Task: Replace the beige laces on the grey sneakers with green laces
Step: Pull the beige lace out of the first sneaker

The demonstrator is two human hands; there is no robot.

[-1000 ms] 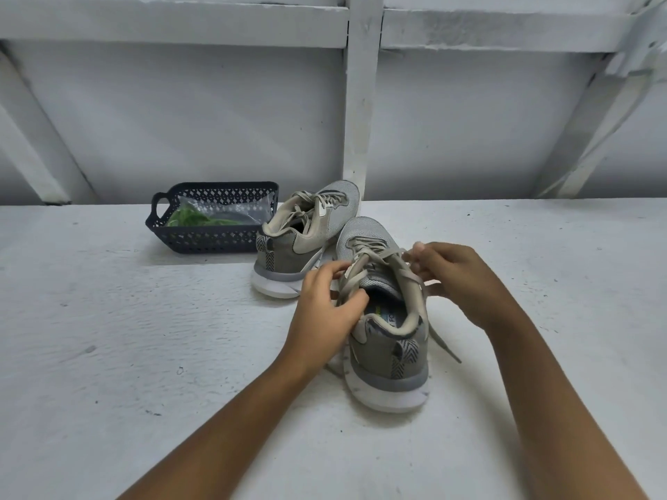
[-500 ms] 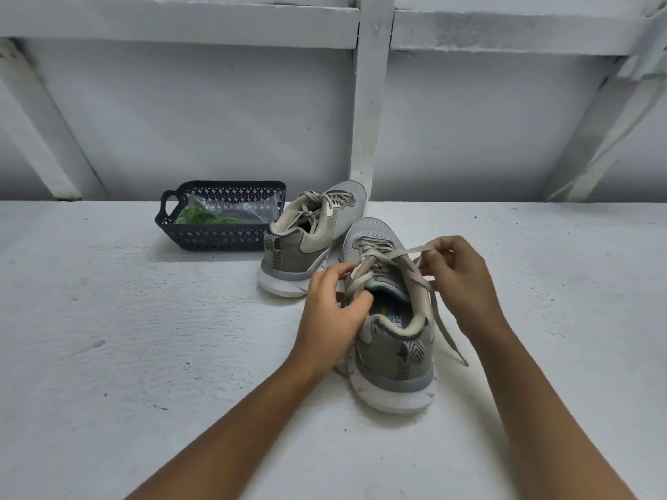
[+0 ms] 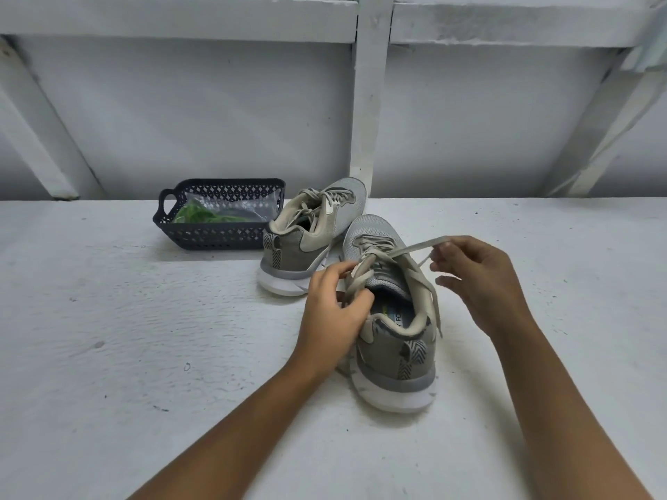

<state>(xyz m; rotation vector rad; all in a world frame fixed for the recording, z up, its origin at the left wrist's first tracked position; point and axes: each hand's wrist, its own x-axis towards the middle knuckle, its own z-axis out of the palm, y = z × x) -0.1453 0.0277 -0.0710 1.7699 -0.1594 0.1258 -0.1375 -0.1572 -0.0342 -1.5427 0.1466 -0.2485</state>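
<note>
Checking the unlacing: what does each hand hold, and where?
Right hand pinches the beige lace along its loose stretch; left hand grips lace beside the near sneaker's tongue.

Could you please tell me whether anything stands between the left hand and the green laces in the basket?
Yes: the far sneaker stands heel-first on that line, beside the basket, and the green laces lie inside a clear bag.

My left hand (image 3: 330, 312) hides part of the beige lace (image 3: 415, 249) and the left side of the near sneaker (image 3: 382, 359). The basket (image 3: 216, 236) wall screens some green laces (image 3: 191, 214).
</note>
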